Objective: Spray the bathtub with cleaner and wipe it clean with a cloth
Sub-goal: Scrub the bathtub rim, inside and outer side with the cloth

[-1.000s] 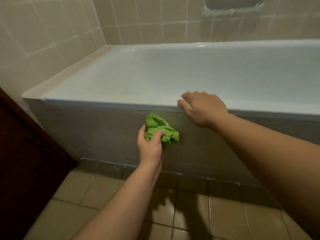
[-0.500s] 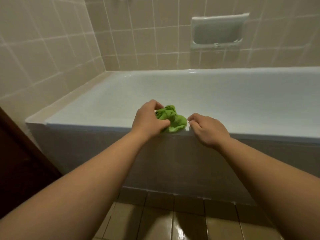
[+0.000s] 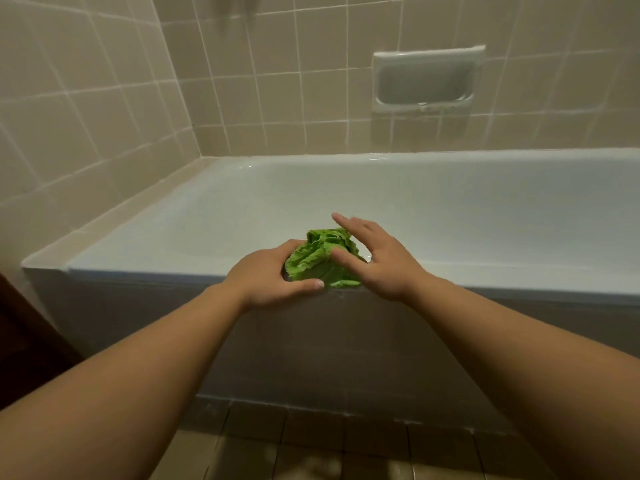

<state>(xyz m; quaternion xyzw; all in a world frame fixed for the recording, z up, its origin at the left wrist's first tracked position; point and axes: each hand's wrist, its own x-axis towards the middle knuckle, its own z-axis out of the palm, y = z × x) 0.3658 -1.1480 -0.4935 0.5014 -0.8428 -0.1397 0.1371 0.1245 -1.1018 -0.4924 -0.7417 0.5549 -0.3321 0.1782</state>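
I see the left hand (image 3: 273,275) cupping the bunched green cloth (image 3: 322,259) on the bathtub's near rim (image 3: 519,277); the right hand (image 3: 374,258) rests on it, fingers spread. Risk: under this loose hold the cloth may slide into the bathtub.

Bright green cloth (image 3: 320,259), pale blue-white bathtub (image 3: 485,216), beige tiled wall (image 3: 277,98) with white grout.

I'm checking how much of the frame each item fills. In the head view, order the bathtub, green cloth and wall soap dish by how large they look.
1. bathtub, by far the largest.
2. wall soap dish.
3. green cloth, only slightly smaller-looking; both hands cover part of it, so this ranking is unsure.
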